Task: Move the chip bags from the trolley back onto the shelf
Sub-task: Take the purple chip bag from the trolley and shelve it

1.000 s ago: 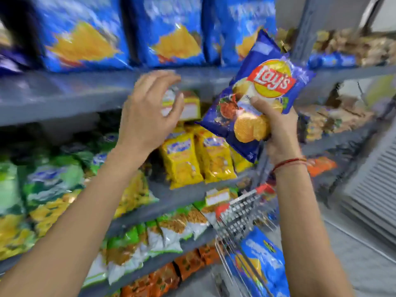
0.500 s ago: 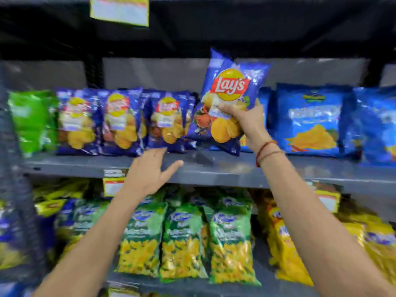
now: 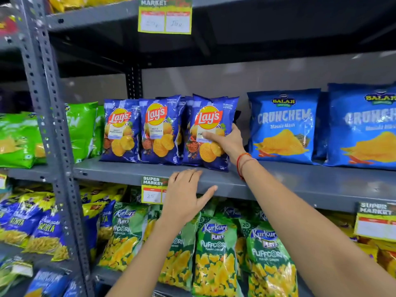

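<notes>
A blue Lay's chip bag (image 3: 211, 129) stands upright on the grey shelf (image 3: 278, 179), rightmost in a row of three blue Lay's bags. My right hand (image 3: 227, 142) grips its right side, thumb across the front. The other two Lay's bags (image 3: 141, 129) stand to its left. My left hand (image 3: 185, 196) is open, fingers spread, resting against the shelf's front edge just below the held bag. The trolley is out of view.
Light-blue Balaji Crunchem bags (image 3: 282, 125) stand right of my right hand. Green bags (image 3: 81, 129) sit left of a grey upright post (image 3: 49, 125). Kurkure Puffcorn bags (image 3: 216, 256) fill the shelf below. A price tag (image 3: 152, 191) hangs on the shelf edge.
My right hand lowered the Lay's bag from mid-air onto the shelf beside the other Lay's bags. My left hand rose to the shelf edge. The view shifted left and closer.
</notes>
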{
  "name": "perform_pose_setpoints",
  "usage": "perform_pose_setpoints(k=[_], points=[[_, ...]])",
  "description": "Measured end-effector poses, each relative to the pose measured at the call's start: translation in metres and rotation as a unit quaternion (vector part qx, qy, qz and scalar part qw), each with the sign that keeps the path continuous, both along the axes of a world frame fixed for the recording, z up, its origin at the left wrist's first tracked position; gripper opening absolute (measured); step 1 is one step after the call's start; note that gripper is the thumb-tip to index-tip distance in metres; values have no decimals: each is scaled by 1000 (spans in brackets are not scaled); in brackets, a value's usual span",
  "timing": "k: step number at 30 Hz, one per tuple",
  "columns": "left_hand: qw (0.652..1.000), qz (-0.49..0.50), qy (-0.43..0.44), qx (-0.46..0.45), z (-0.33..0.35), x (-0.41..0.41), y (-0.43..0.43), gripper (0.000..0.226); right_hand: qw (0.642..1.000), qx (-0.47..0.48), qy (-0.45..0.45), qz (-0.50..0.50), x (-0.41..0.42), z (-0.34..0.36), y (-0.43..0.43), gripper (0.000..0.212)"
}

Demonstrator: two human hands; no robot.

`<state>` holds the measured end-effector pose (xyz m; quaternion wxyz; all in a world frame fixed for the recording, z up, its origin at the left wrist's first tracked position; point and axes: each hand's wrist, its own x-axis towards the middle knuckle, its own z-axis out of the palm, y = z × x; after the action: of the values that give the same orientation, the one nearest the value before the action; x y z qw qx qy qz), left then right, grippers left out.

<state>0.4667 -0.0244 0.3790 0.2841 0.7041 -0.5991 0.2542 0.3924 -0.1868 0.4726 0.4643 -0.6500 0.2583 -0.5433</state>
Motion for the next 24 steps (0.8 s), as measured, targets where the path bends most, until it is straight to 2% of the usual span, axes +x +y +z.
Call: perform_pose_setpoints(k=[6, 14, 18, 24], points=[[1000, -1, 8, -29, -2, -2, -1, 68, 997, -33, 65, -14, 1, -1, 3, 91], [999, -14, 8, -41, 1, -1, 1, 71, 997, -45, 38, -50, -18, -3, 16, 85], [993, -63, 45, -92, 1, -15, 0, 62, 992, -73, 11, -99, -69, -4, 34, 72], [954, -231, 75, -173, -15, -103, -18, 37, 971, -119, -56, -198, -193, -46, 82, 28]])
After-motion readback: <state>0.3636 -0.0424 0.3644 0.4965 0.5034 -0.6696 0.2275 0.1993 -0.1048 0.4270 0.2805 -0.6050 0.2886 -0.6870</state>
